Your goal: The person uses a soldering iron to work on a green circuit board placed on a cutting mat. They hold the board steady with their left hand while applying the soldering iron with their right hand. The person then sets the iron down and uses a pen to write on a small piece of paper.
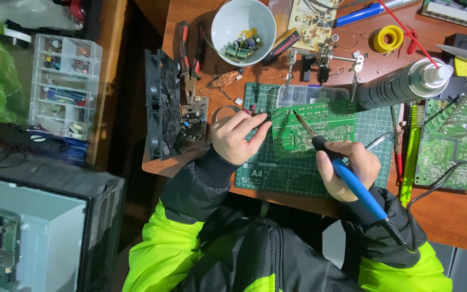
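A green circuit board (320, 127) lies solder side up on a green cutting mat (293, 176). My left hand (236, 135) pinches the board's left edge, by a small red part (251, 110). My right hand (347, 167) grips a blue-handled soldering iron (352, 181); its metal tip rests on the board near the upper middle. The iron's black cable runs back past my right sleeve.
A white bowl (242, 21) of small parts, red-handled pliers (189, 51) and a helping-hands clamp (320, 57) sit beyond the mat. A spray can (401, 84), a coiled iron stand (463, 116) and a second green board (452, 159) lie right. Black fans (160, 105) stand left.
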